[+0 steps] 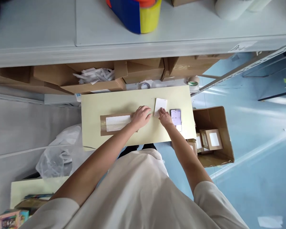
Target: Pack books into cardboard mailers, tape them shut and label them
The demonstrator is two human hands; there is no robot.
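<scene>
My left hand [141,117] is over the right end of a flat brown cardboard piece [103,126], its fingers curved and apart with nothing seen between them. White labels [118,122] lie on that cardboard. My right hand [165,117] has its fingers drawn together on the lower right part of a small stack of white labels [160,104]. The fingertips partly cover the stack, so how many sheets they grip is hidden. Just right of this hand lies a phone [176,117] with a timer on its lit screen.
The pale yellow table [133,97] stands under a grey shelf [50,44]. Open cartons [143,68] and tape rolls [193,81] sit behind it. On the floor at right, a large carton [216,117] holds small labelled boxes [211,140]. Clear plastic bags [54,162] hang at left.
</scene>
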